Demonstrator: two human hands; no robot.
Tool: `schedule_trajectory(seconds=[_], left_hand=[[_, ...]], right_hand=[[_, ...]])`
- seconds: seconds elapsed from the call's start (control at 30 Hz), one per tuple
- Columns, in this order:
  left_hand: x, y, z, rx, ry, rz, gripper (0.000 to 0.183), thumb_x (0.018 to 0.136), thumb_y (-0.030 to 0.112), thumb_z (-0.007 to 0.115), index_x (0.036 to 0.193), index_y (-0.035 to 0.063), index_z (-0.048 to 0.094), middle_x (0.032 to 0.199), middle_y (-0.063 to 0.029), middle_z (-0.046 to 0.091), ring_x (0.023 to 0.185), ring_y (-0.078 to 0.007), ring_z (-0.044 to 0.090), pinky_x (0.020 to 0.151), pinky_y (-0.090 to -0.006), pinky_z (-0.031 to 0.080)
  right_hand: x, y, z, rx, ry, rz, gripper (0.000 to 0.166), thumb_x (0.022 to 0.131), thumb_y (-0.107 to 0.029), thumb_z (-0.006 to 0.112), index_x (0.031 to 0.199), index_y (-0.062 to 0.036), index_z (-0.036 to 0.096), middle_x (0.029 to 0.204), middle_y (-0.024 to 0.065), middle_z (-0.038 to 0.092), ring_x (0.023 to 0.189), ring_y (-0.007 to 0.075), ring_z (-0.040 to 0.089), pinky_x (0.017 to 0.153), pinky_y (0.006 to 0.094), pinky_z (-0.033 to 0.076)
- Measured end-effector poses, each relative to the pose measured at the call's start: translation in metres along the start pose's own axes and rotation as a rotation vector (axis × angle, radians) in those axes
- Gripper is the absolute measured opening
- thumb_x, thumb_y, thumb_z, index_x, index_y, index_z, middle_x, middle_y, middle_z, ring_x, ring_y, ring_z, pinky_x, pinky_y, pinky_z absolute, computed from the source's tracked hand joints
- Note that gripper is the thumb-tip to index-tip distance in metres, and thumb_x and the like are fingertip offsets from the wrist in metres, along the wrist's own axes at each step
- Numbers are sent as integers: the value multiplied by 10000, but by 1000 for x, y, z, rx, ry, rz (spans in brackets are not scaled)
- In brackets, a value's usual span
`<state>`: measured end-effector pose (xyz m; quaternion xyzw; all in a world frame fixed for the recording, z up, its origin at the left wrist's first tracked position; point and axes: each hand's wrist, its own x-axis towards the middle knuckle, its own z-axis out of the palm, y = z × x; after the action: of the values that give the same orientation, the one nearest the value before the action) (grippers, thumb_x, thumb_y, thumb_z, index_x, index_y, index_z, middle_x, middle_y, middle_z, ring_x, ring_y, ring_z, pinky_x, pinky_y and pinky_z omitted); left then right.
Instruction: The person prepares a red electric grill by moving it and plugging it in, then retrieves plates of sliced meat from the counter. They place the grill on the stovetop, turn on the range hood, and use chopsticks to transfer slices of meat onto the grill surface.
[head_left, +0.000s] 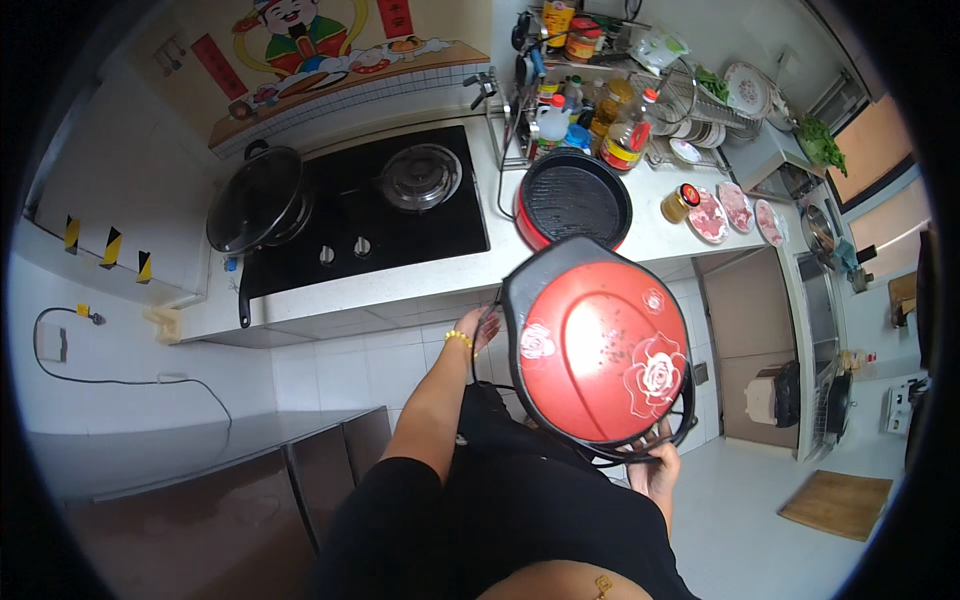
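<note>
A red lid with white rose prints and a black rim (600, 360), apparently from an electric pan, is held up in front of my body. My right hand (654, 461) grips its black handle at the lower right. My left hand (480, 330), with a yellow bead bracelet, is at the lid's left edge beside a black cord; its fingers are partly hidden, so its hold cannot be told. Just beyond the lid, the red electric pan with a ridged black inside (576, 199) stands uncovered on the white counter.
A black gas hob (352, 225) carries a lidded wok (259, 202) on the left. Sauce bottles (630, 135) stand behind the pan. To the right are a jar (680, 202), several plates of raw meat (707, 215) and a dish rack (697, 112). A cabinet (210, 510) is behind on the left.
</note>
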<state>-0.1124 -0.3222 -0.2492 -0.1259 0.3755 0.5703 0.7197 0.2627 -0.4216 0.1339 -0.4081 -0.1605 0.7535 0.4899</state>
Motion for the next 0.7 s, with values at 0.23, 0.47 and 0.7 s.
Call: schedule_trajectory(seconds=[0.23, 0.47, 0.7], left_hand=[[-13, -4, 111, -224, 371, 217, 558, 888, -69, 361, 1394, 135, 242, 1377, -120, 379, 1237, -298, 428, 982, -515, 383], [53, 2, 93, -456, 321, 212, 485, 862, -72, 351, 1327, 61, 367, 1394, -114, 356, 1267, -203, 370, 1056, -498, 269], [78, 13, 66, -605, 402, 223, 429, 835, -95, 317, 1194, 77, 478, 1213, -93, 497, 1128, -225, 456, 971, -452, 387]], right_hand=[[-31, -25, -48, 1, 168, -147, 728, 648, -72, 453, 1368, -108, 355, 1276, 118, 453, 1121, 319, 472, 852, 529, 459], [-37, -12, -59, 108, 291, -222, 727, 627, -91, 466, 1343, -59, 347, 1238, 165, 470, 1088, 334, 488, 866, 495, 456], [-20, 15, -62, 188, 309, -266, 730, 625, -97, 473, 1343, -50, 353, 1225, 187, 482, 1065, 348, 501, 881, 517, 439]])
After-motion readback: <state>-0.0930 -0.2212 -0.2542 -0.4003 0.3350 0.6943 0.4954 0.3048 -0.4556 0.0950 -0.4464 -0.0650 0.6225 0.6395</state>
